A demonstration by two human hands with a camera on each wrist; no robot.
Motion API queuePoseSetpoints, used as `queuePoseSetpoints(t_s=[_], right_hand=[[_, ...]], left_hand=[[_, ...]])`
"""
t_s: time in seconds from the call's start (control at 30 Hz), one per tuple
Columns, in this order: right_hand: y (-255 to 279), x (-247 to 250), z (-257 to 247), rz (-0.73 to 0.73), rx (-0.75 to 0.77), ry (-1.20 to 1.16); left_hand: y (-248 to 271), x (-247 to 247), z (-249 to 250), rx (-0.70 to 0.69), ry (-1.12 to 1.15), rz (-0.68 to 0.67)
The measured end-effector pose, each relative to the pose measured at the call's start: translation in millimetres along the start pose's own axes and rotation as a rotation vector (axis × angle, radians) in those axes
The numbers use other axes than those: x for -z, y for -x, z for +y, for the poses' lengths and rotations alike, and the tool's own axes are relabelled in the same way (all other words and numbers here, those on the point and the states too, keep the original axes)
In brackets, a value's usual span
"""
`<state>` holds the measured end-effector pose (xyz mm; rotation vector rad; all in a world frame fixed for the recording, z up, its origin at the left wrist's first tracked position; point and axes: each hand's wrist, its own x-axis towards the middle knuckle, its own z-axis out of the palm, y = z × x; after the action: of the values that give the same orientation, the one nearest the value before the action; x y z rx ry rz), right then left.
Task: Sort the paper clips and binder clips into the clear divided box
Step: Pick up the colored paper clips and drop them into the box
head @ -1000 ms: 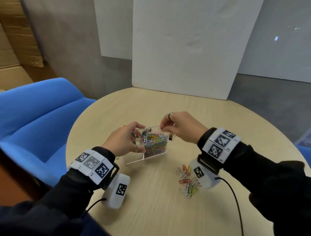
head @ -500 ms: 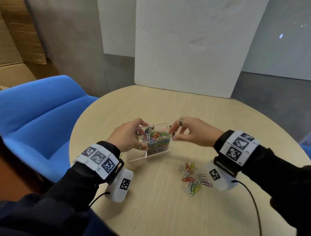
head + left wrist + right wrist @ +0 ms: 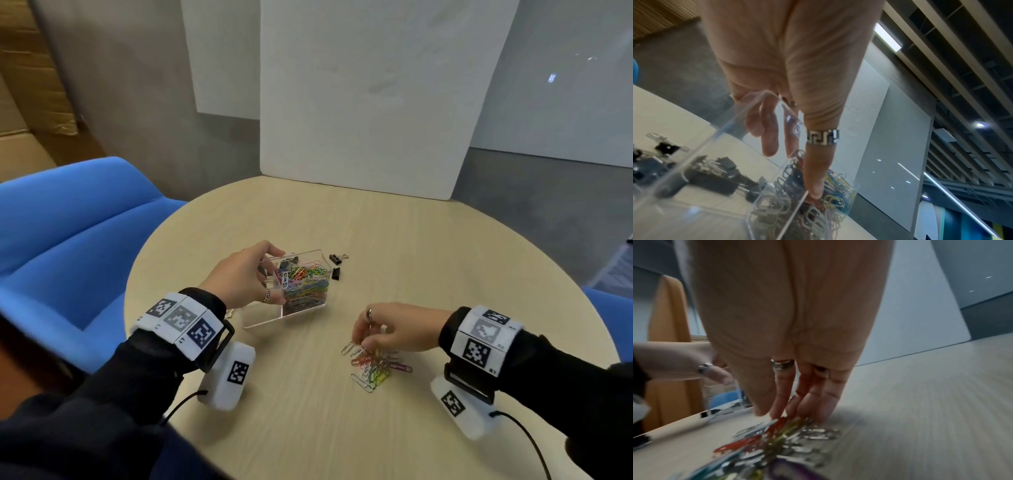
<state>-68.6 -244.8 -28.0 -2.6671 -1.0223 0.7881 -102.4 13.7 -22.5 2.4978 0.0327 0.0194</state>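
The left hand (image 3: pixel 244 278) grips the clear divided acrylic box (image 3: pixel 263 322) on the round pale wooden bench (image 3: pixel 445 246), thumb and fingers (image 3: pixel 768 129) curled over its near wall. One compartment is packed with coloured paper clips (image 3: pixel 305 284). The right hand (image 3: pixel 394 329) reaches down onto a loose heap of coloured wire paper clips (image 3: pixel 375 368), its fingers (image 3: pixel 818 399) drawn together and touching them. Two small black binder clips (image 3: pixel 337 258) lie just beside the box.

Left hand (image 3: pixel 244 278) – fingers curled, thumb and fingers clasping clear divided plastic box (image 3: pixel 263 320). Right hand (image 3: pixel 394 329) palm-down, fingertips (image 3: pixel 824 408) bunched, touching loose multicoloured wire paper clips (image 3: pixel 375 366) – black sleeves.
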Motion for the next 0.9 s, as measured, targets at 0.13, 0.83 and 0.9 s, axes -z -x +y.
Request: queuePoseSetpoints(t_s=[0.13,0.83,0.9], right_hand=[[7.9,-5.3,0.4,0.003,0.021,-0.010],[-2.8,-15.0,-7.5,0.018,0.021,-0.141],[-5.1,-13.4,-6.8,0.024,0.018,-0.113]], left_hand=[[-0.5,0.0,-0.4,-0.001,-0.003,0.004],[1.4,0.9,0.9,-0.007,-0.011,-0.001],[1.2,0.9,0.4,-0.009,-0.010,-0.003]])
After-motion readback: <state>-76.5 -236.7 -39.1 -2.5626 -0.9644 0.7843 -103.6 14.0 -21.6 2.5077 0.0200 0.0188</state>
